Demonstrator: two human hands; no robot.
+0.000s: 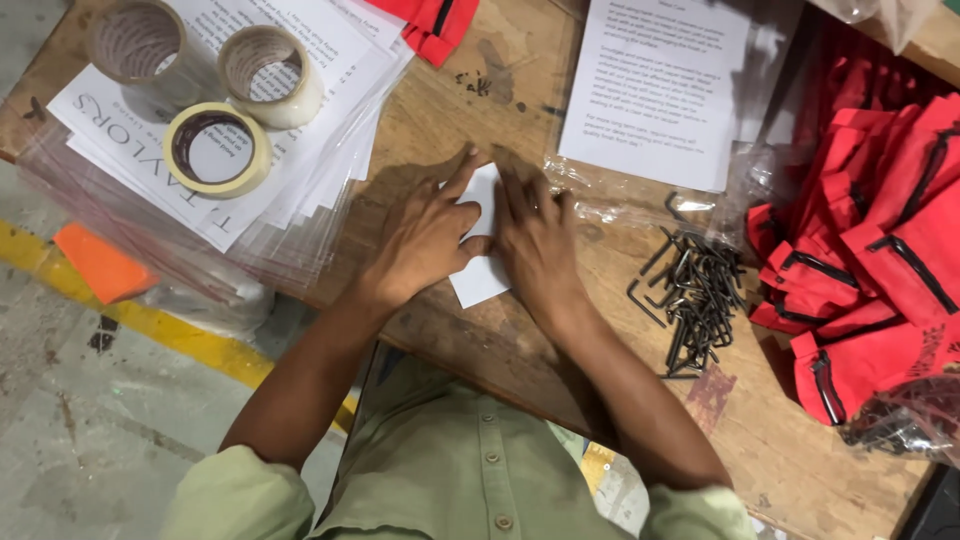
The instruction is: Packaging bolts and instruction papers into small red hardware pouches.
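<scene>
The table (520,90) was worn, scuffed wood with dark stains. At its near middle lay a small white paper (480,272), flat and matte, mostly covered by both hands. The left hand (425,240) lay flat on the paper's left part, fingers spread and stretched out, palm down. The right hand (535,240) pressed on its right part, also flat and open, fingers straight and close together. Neither hand gripped anything; both only touched the paper.

To the left sat a stack of printed sheets (300,110) in glossy clear sleeves, with three tape rolls (215,148) on top: round rings, two clear and one cream. A crinkled clear bag (610,200) lay just beside the right hand, under another printed sheet (660,85). Further right was a loose pile of dark metal hex keys (690,295), L-shaped and thin. Red fabric pouches (870,250) with black zips were heaped at the right edge. An orange block (100,265) lay on the concrete floor.
</scene>
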